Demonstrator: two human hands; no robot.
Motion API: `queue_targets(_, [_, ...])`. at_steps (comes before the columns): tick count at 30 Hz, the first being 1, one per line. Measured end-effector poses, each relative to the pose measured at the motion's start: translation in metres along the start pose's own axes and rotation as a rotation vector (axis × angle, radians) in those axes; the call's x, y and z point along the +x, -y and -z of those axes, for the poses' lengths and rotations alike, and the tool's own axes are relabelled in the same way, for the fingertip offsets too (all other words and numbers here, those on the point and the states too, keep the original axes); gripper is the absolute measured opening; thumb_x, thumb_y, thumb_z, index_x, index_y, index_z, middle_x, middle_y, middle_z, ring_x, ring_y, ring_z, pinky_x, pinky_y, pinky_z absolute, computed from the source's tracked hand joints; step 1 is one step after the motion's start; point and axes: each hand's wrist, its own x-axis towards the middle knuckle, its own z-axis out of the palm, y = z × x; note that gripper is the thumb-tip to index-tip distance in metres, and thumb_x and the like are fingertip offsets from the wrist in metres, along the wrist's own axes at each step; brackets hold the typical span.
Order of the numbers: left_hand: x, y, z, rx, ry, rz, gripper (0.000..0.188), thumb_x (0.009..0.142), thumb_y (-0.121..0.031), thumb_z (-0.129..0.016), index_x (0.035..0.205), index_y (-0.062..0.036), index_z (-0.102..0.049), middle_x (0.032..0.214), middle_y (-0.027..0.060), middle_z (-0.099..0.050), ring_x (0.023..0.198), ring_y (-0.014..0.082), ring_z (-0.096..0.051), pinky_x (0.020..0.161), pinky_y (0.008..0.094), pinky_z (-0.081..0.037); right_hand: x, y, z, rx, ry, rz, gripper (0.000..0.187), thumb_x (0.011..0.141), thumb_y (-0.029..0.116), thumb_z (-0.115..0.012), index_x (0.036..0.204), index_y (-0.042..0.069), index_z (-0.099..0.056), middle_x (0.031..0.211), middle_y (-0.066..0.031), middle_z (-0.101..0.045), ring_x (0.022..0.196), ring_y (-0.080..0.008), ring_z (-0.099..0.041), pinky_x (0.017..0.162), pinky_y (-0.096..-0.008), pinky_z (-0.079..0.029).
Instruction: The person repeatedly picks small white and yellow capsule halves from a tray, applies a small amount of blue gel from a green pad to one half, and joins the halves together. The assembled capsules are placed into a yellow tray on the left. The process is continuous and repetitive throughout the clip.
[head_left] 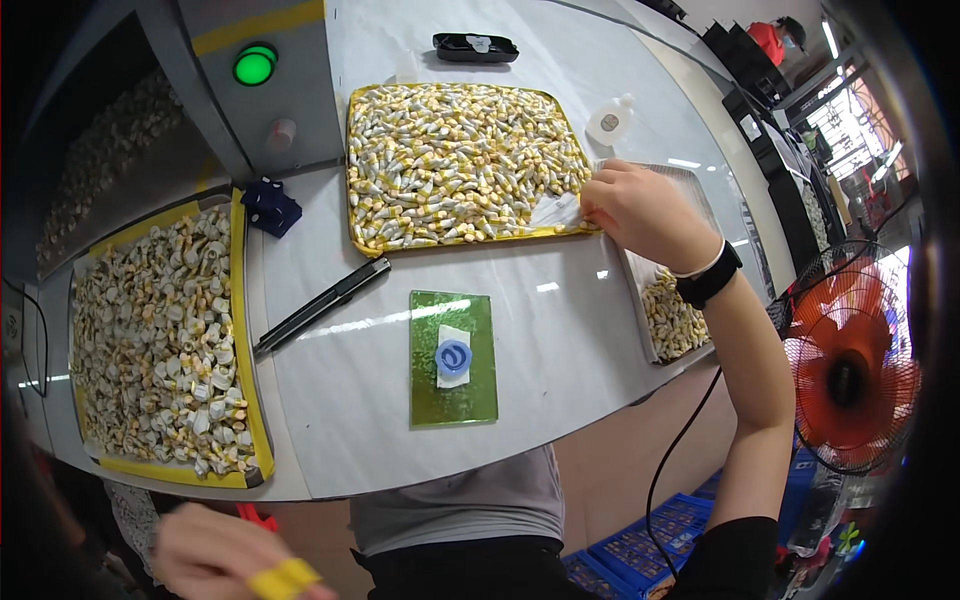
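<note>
My right hand (pixel 645 212), with a black watch on its wrist, is at the right front corner of a large yellow-rimmed tray (pixel 440 246). Its fingers are curled together there, beside a bare white patch; what lies between them is hidden. Small tapered white-and-yellow pieces (pixel 460 160) fill this tray. Blurred by motion, my left hand (pixel 215 555) is low at the left, below the table edge. A yellow band (pixel 283 580) is around its wrist. Its fingers do not show clearly. A red object (pixel 258 516) appears just behind it.
A green plate (pixel 425 390) bears a blue round piece (pixel 454 358) on white paper. Left stand a filled yellow-edged tray (pixel 255 400), a black bar (pixel 325 303) and a dark blue item (pixel 270 205). A bottle (pixel 610 122), smaller tray (pixel 640 310) and orange fan (pixel 850 370) are right.
</note>
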Motion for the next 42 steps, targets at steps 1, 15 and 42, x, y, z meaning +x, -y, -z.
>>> queue_targets(1, [0.003,0.012,-0.008,-0.048,-0.006,0.073,0.021,0.063,-0.002,-0.075,0.078,0.0079,-0.063,0.081,0.0217,-0.064,0.075,0.0294,-0.064,0.067,0.0332,-0.051,0.002,0.003,0.001,0.002,-0.008,-0.024,0.009,0.079,0.007,-0.057,0.084,0.005,-0.065,0.08,-0.0081,-0.06,0.084,-0.0256,-0.057,0.075,-0.0337,-0.047])
queue_targets(15, [0.03,0.124,-0.031,-0.804,0.345,0.18,0.04,0.087,-0.023,-0.061,0.113,0.0051,-0.049,0.101,0.0147,-0.062,0.088,0.015,-0.061,0.078,0.0244,-0.048,-0.016,0.109,0.016,0.666,-0.154,0.274,0.011,0.071,0.006,-0.072,0.08,0.005,-0.066,0.065,-0.005,-0.057,0.06,-0.0205,-0.054,0.053,-0.0305,-0.044])
queue_targets(42, [0.051,0.119,-0.041,-0.985,0.103,0.177,0.033,0.085,-0.02,-0.065,0.106,0.0037,-0.056,0.092,0.0121,-0.065,0.084,0.0148,-0.062,0.076,0.0255,-0.051,-0.029,0.153,0.029,0.974,-0.216,0.309,0.023,0.063,-0.001,-0.071,0.086,0.001,-0.066,0.073,-0.0088,-0.062,0.062,-0.0205,-0.059,0.054,-0.0273,-0.047])
